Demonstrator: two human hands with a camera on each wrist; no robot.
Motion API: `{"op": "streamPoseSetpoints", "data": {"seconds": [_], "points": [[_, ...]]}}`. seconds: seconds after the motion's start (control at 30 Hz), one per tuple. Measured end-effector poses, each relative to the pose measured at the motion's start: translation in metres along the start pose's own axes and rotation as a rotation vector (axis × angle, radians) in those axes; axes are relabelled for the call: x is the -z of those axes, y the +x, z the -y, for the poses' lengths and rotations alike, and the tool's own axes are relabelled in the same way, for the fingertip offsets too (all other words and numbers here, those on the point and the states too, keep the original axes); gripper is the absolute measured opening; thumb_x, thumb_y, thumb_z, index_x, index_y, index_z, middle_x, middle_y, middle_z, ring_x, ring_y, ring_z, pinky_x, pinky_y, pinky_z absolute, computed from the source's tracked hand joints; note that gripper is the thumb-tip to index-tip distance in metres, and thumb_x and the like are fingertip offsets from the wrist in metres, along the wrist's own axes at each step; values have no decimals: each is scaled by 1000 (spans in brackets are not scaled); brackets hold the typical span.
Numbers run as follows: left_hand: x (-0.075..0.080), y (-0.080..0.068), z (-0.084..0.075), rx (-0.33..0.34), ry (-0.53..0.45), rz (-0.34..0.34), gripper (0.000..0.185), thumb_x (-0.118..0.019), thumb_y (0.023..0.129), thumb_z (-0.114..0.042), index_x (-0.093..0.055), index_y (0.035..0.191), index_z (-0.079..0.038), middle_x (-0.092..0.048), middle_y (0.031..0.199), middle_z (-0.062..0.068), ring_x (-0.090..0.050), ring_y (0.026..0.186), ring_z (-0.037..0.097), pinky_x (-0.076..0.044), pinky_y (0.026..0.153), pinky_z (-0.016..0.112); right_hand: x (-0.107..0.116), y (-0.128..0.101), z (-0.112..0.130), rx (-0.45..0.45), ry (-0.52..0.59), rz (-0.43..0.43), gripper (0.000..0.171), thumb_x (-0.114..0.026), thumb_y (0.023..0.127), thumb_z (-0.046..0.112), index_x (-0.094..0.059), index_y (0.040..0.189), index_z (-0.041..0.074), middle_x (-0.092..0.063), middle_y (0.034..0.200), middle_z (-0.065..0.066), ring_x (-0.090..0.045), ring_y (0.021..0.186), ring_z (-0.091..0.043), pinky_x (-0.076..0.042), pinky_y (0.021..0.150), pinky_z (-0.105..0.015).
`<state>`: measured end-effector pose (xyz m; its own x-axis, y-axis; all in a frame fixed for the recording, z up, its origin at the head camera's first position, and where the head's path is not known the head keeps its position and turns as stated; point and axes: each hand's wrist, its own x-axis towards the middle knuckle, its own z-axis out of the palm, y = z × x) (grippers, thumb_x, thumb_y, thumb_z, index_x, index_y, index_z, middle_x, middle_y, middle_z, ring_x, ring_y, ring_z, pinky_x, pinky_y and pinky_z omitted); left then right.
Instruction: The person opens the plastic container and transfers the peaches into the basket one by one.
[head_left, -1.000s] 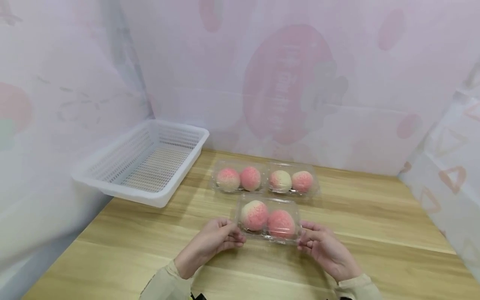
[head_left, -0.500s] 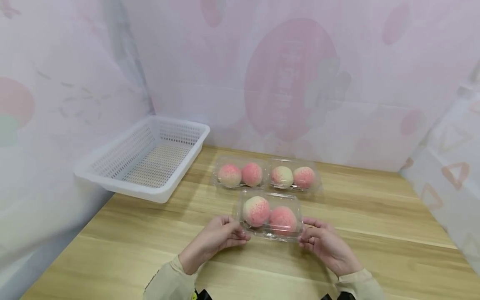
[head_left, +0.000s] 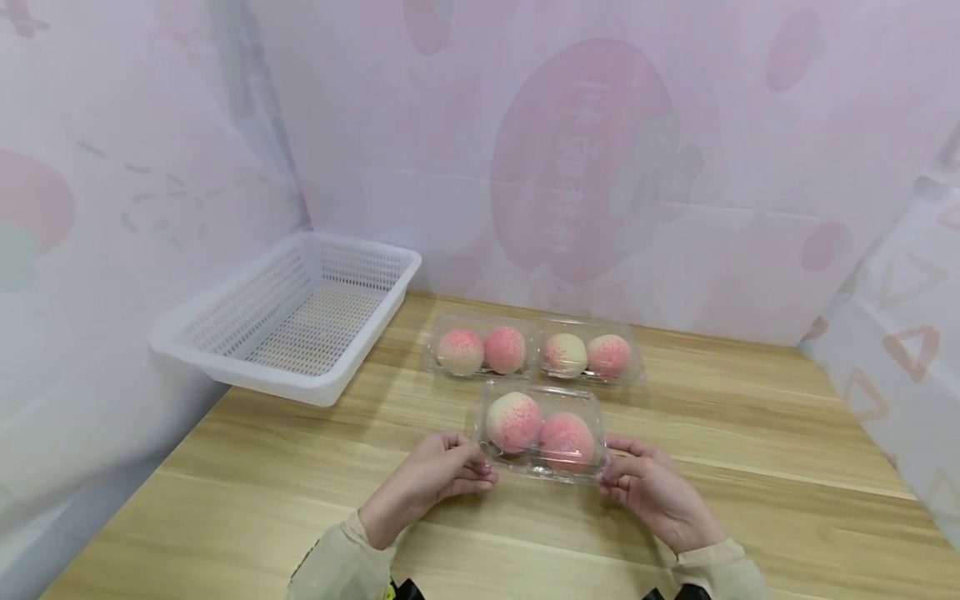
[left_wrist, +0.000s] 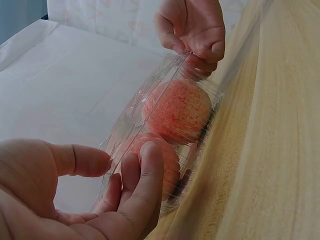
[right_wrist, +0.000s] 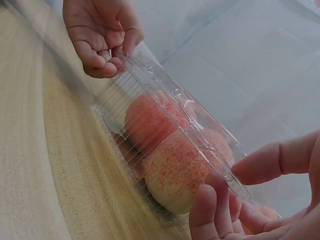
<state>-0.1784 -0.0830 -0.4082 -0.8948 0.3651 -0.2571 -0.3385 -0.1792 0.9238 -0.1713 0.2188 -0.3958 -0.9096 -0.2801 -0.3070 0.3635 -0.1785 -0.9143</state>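
Observation:
A clear plastic clamshell box (head_left: 542, 432) with two pink-and-cream peach-shaped buns sits low over the wooden table (head_left: 750, 508), held at both ends. My left hand (head_left: 442, 473) pinches its left end between thumb and curled fingers (left_wrist: 135, 175). My right hand (head_left: 637, 483) pinches the right end the same way (right_wrist: 220, 210). In the left wrist view the box (left_wrist: 170, 120) stretches between the two hands, and in the right wrist view the box (right_wrist: 170, 145) shows its lid shut over the buns.
Two more clear boxes of buns (head_left: 480, 350) (head_left: 588, 356) lie side by side just behind the held one. A white perforated plastic basket (head_left: 225, 364) stands at the table's back left. Pink patterned sheets wall in the back and both sides.
The held box has shifted slightly away from me and risen a little; both hands keep the same hold at its ends.

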Motion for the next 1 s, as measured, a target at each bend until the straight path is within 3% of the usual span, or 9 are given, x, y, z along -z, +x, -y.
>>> {"op": "streamPoseSetpoints", "data": {"seconds": [0.23,0.4,0.5,0.63,0.77,0.87,1.0], "points": [[2,1,-1,-11,-14,-14,14,-48,92,2,-53,98,13,-62,87,18,-68,81,25,-57,82,35,-2,5,5,-27,-6,4,57,-54,88,-7,-26,137,-11,-57,96,-8,-56,80,-17,-51,80,-31],[7,-2,-7,18,33,46,24,-50,97,-4,-54,105,18,-63,92,22,-68,87,29,-56,85,38,3,4,9,-16,-54,-20,56,-52,93,-1,-26,142,-11,-59,104,-9,-57,85,-17,-51,82,-33],[12,-10,-14,47,141,77,34,-53,100,-11,-55,114,20,-62,98,25,-67,91,33,-56,85,39,3,-1,12,20,-106,-99,53,-52,97,2,-28,142,-11,-56,110,-11,-58,91,-18,-52,86,-34],[18,-21,-32,8,427,43,39,-62,98,-23,-60,115,12,-64,97,19,-68,87,29,-58,79,36,2,-5,12,109,-187,-147,58,-56,95,0,-28,145,-11,-48,132,-23,-54,115,-26,-48,96,-31],[20,-24,-51,-136,684,99,29,-67,95,-24,-65,105,4,-67,91,13,-67,82,26,-59,75,38,1,-9,10,152,-297,-105,73,-66,91,5,-24,149,-8,-32,152,-22,-31,140,-31,-33,111,-35],[17,-18,-61,-304,816,181,20,-66,96,-24,-69,98,-4,-68,87,5,-66,82,19,-58,74,36,-2,-10,7,153,-336,-68,86,-73,88,11,-18,152,-6,-21,158,-20,-15,145,-33,-21,115,-42],[6,-7,-65,-527,927,216,13,-68,95,-23,-71,98,-10,-68,91,-5,-64,87,8,-56,78,28,-5,-10,4,163,-348,-60,99,-78,84,11,-9,153,-8,-10,160,-21,-7,147,-35,-21,115,-40]]}}
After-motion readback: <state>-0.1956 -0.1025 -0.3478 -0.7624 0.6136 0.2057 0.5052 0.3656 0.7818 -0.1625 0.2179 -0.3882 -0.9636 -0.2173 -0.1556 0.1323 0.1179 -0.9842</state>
